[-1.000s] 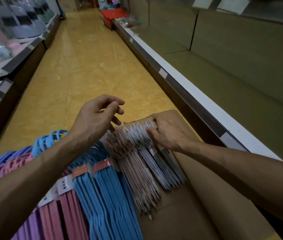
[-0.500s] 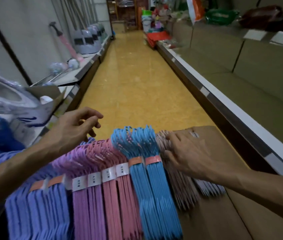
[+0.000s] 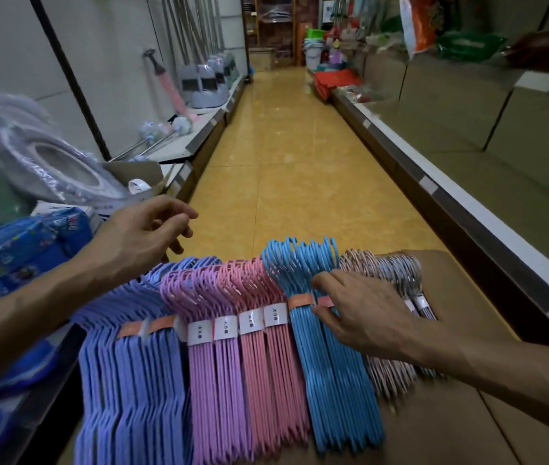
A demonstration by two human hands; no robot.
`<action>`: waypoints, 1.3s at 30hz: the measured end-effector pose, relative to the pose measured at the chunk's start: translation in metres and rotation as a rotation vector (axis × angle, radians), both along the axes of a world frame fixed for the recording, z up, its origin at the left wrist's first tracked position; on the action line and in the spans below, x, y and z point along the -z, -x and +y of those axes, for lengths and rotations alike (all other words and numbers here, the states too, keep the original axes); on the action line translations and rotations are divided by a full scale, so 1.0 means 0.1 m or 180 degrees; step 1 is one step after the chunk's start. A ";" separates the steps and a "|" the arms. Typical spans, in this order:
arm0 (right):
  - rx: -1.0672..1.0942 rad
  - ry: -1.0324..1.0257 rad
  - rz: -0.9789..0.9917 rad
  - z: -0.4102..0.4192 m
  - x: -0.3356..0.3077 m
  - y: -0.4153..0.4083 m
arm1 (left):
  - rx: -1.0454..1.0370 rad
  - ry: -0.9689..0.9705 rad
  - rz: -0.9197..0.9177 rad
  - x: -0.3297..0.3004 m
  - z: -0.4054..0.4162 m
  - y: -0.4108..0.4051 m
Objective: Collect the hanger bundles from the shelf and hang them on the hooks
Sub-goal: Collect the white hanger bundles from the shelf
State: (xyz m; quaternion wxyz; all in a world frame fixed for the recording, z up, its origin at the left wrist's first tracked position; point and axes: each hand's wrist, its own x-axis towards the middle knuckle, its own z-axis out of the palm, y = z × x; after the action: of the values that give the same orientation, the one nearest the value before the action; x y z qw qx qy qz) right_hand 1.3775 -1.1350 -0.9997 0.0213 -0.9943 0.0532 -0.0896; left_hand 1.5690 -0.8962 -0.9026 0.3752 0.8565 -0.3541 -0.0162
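Observation:
Banded hanger bundles lie side by side on a cardboard box (image 3: pixel 488 431) in front of me: periwinkle (image 3: pixel 132 380), purple (image 3: pixel 212 374), pink (image 3: pixel 266 374), blue (image 3: pixel 330 380), then thin pinkish wire hangers (image 3: pixel 363 266) and grey wire hangers (image 3: pixel 404 273) at the right. My right hand (image 3: pixel 363 313) rests on the blue and wire bundles with its fingers spread and nearly straight, fingertips at the blue bundle's orange band. My left hand (image 3: pixel 142 236) hovers above the far left bundles, fingers loosely curled, holding nothing. No hooks are visible.
A yellow tiled aisle (image 3: pixel 286 162) runs ahead between low shelves. The left shelf (image 3: pixel 196 142) carries blue packages (image 3: pixel 21 250), a wrapped white ring-shaped item (image 3: pixel 48 162) and brushes. The right shelf edge (image 3: pixel 467 209) runs along brown cardboard panels. Goods crowd the aisle's far end.
The view has risen and shifted left, bringing more bundles into sight. My right hand moved from the wire hangers' hooks leftward onto the blue bundle. The left hand stays raised and holds nothing.

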 end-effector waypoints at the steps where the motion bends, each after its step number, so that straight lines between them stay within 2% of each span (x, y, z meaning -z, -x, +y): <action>1: -0.0004 -0.0019 0.0008 -0.01 0.00 0.01 | 0.0023 0.0016 0.0006 -0.01 -0.03 0.02; 10: 0.0292 -0.0149 -0.0096 -0.38 0.01 0.26 | 0.0430 0.0082 0.0044 0.06 -0.73 0.20; 21: 0.1107 -0.0505 0.0153 -1.20 0.11 0.97 | 0.1068 0.0031 0.0325 0.37 -1.94 0.68; 26: 0.1446 -0.0608 0.0329 -1.44 0.19 1.17 | 0.1305 -0.0103 0.0084 0.48 -2.32 0.84; 30: 0.1624 -0.0963 0.0530 -1.53 0.35 1.16 | 0.1623 -0.0704 -0.0740 0.62 -2.54 0.84; 33: 0.1828 -0.1410 0.0725 -1.59 0.56 1.05 | 0.1760 -0.1552 -0.1749 0.82 -2.72 0.83; 35: 0.1948 -0.1545 0.0844 -1.63 0.69 0.96 | 0.1747 -0.2159 -0.2199 0.95 -2.84 0.85; 39: 0.2117 -0.1868 0.0827 -1.64 0.91 0.76 | 0.1615 -0.2784 -0.2126 1.13 -2.99 0.91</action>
State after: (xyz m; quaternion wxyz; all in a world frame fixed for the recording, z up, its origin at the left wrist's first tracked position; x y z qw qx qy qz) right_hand 1.3012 -1.2994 -1.0910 0.2651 -0.8782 0.3947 0.0527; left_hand 1.4783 -1.1949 -1.0159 -0.1587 0.7789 -0.6064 0.0206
